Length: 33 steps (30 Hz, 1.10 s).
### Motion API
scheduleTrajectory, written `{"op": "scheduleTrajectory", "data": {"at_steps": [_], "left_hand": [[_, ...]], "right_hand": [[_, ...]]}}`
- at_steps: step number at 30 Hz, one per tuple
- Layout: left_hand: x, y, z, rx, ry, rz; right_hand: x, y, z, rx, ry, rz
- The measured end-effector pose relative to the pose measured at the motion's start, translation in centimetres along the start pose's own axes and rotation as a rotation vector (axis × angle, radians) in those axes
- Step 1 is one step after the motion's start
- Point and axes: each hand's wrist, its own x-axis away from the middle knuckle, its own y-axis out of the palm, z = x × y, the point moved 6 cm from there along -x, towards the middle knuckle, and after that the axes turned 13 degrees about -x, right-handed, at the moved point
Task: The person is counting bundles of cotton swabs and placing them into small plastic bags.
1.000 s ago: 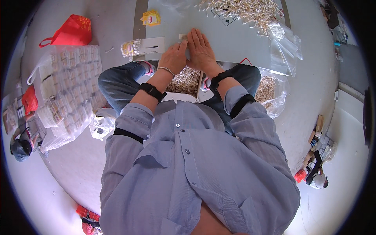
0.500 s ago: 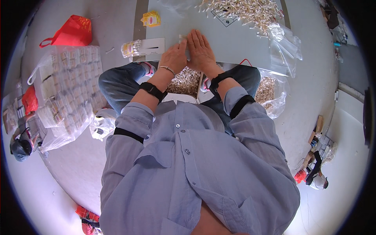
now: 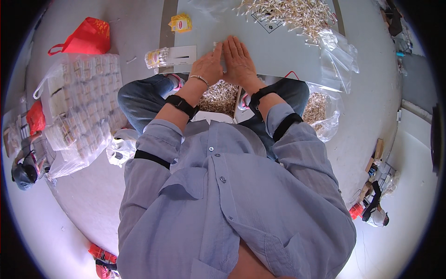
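A small row of cotton swabs shows between my hands near the table's front edge; most of it is hidden beneath them. My left hand is closed against the swabs from the left, its forefinger pointing away from me. Flat on the right side of the row lies my right hand, palm down, fingers stretched out side by side. Left of my left hand, a clear pack of swabs with a yellow label rests by a white card with a dark slot.
A large loose heap of swabs covers the table's far right, with clear plastic bags beside it. A yellow packet lies far left. Below the table edge, between my legs, sits a bin of swabs. Bagged packs stand left on the floor.
Both hands stay at the same place over the swabs, with barely any shift. The view has moved very slightly; the things on the table lie as before.
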Motion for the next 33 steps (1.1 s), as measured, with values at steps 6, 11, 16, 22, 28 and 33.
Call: {"op": "scheduleTrajectory", "data": {"at_steps": [6,11,16,22,28,33], "left_hand": [[-0.2,0.0,-0.1,0.001,-0.035,-0.077],[-0.2,0.0,0.0,0.01,0.002,-0.033],[-0.3,0.0,-0.1,0.016,-0.002,-0.041],[-0.3,-0.3,-0.2,0.021,-0.005,-0.054],[0.0,-0.7,-0.7,0.088,-0.012,0.138],[-1.0,0.3,-0.7,0.339,0.036,0.522]], "right_hand": [[0.0,-0.2,-0.2,-0.016,0.002,0.007],[0.1,-0.2,0.0,-0.046,-0.008,0.039],[0.0,-0.1,-0.1,-0.049,-0.018,0.049],[0.0,-0.2,-0.1,-0.05,-0.024,0.064],[0.1,-0.3,0.0,-0.136,0.007,0.037],[-0.1,0.0,-0.3,-0.027,-0.02,0.0]]}}
